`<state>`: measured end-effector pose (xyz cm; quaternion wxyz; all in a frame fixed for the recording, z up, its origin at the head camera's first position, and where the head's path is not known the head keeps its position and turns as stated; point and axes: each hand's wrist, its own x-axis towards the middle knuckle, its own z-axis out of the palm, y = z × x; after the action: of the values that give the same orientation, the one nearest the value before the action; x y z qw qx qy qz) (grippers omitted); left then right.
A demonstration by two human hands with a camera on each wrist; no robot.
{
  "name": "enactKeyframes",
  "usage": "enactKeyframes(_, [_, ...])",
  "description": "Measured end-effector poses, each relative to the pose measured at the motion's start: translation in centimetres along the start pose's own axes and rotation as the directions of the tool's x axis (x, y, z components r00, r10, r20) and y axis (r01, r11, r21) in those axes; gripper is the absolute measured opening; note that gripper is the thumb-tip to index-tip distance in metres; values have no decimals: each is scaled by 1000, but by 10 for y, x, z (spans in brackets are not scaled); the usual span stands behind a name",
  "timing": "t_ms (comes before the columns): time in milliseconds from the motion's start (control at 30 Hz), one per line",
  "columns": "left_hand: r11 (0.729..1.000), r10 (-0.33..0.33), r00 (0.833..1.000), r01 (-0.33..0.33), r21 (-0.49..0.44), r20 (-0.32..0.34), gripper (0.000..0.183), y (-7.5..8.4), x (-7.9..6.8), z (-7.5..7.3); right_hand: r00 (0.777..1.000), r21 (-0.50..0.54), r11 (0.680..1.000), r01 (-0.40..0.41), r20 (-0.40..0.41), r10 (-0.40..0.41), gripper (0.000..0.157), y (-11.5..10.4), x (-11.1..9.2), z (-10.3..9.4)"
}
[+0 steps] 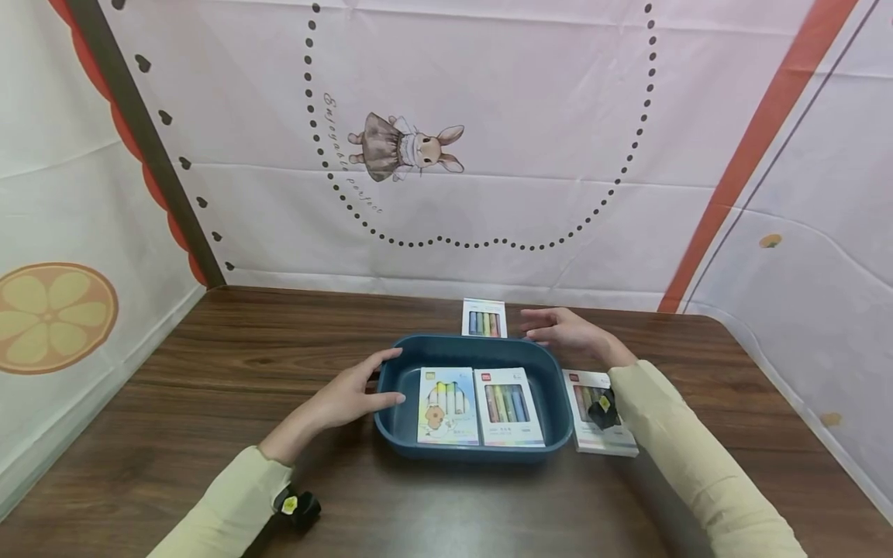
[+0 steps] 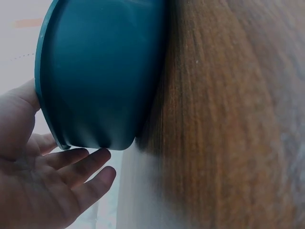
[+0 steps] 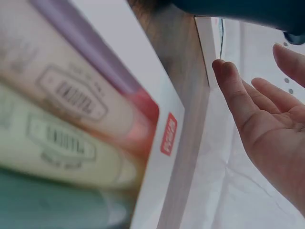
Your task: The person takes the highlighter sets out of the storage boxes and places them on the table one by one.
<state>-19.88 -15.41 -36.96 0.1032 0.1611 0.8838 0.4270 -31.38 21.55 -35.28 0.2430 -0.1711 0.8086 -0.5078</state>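
A dark blue plastic basin (image 1: 477, 452) stands on the table and holds two flat boxes. One is a light blue box (image 1: 449, 428) with yellow-topped sticks in its window. Beside it lies a white box (image 1: 512, 434) showing thick coloured sticks. My left hand (image 1: 346, 395) holds the basin's left end, thumb hooked over the rim, other fingers against the outer wall (image 2: 102, 95). Over the back right corner, my right hand (image 1: 568, 332) is spread with nothing in it. Its fingertips point toward another white box (image 1: 484, 318) behind the basin, partly hidden by the rim.
To the basin's right, under my right forearm, lies one more white box (image 1: 605, 445) of coloured sticks, close up in the right wrist view. Brown wood-grain table (image 1: 230, 372) extends around the basin. A printed cloth (image 1: 544, 139) hangs at the back and sides.
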Motion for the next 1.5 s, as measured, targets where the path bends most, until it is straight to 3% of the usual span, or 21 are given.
enactKeyframes(300, [993, 97, 995, -94, 69, -32, 73, 2, 3, -1, 1000, 86, 996, 20, -20, -18, 59, -2, -16, -7])
enactKeyframes(567, [988, 106, 992, -96, 120, -76, 74, 5, 2, -2, 1000, 142, 989, 28, -12, -27, 60, -6, -29, -9])
enactKeyframes(1133, [984, 135, 980, -115, 139, -143, 72, 23, 3, -8, 999, 98, 994, 44, -35, -41, 61, -9, -53, -11])
enactKeyframes(1500, [987, 133, 984, -120, 107, -121, 69, 34, 6, -6, 998, 63, 998, 29, -55, -25, 61, -11, -70, -6])
